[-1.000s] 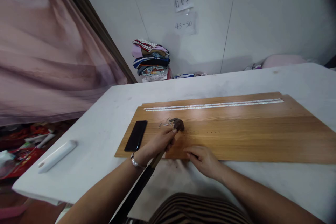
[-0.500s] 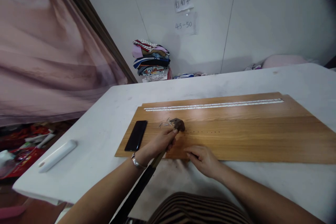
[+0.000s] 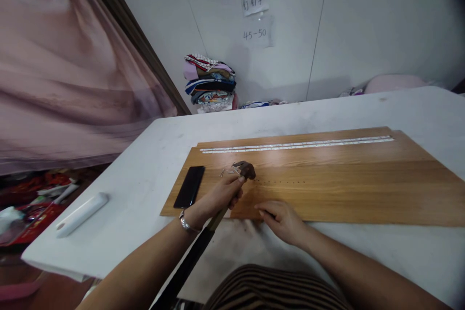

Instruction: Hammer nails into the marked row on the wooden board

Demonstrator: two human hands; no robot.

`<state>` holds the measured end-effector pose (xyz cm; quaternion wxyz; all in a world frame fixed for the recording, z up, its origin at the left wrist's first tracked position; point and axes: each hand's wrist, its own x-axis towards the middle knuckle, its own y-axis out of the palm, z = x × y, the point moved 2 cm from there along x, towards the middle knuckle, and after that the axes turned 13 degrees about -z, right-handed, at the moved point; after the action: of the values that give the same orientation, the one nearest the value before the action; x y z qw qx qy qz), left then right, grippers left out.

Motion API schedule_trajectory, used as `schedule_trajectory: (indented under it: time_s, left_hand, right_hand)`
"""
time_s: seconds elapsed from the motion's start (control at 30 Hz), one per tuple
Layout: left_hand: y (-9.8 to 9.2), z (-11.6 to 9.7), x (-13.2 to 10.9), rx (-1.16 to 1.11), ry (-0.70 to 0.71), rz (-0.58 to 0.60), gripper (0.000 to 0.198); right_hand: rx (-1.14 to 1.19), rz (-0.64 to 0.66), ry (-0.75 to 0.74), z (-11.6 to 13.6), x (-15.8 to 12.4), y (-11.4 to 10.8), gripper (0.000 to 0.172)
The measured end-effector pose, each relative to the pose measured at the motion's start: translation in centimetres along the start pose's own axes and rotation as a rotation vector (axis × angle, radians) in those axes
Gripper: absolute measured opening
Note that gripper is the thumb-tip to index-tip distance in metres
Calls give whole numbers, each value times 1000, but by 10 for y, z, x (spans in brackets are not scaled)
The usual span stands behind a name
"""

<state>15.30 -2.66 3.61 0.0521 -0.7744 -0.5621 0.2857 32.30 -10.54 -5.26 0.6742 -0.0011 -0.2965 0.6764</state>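
My left hand (image 3: 227, 192) is wrapped round a claw hammer (image 3: 248, 170), close below its dark metal head. The handle runs back under my left forearm, its black grip towards my body. Several loose nails (image 3: 228, 172) lie on the wooden board (image 3: 345, 179) just left of the hammer head. To the right of the head, a row of small dark dots (image 3: 279, 182) crosses the board. My right hand (image 3: 281, 220) rests at the board's front edge with fingers curled and closed; what they hold, if anything, is hidden.
A black phone (image 3: 189, 187) lies on the board's left end. Two white marked strips (image 3: 298, 146) run along its far side. A white object (image 3: 83, 215) lies on the white table (image 3: 134, 164) at left. Folded clothes (image 3: 210, 82) are stacked behind the table, near the wall.
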Motion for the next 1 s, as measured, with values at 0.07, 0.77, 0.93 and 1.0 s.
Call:
schedule_trajectory:
  time_s: [0.07,0.77,0.93,1.0]
  left_hand:
    - [1,4,3,10,5,17,48]
    - [2,2,2,-29,-22,-6,45]
    - [5,7,5,-18,-19,-6,46]
    - [4,8,6,-3,-8,6,45]
  right_hand:
    - [-7,3,-2,1,0,0,26]
    - [-10,3,-7,1,0,-1,27]
    - [1,-14,-13,0,0,0,26]
    - [3,-13,-12,0,0,0,26]
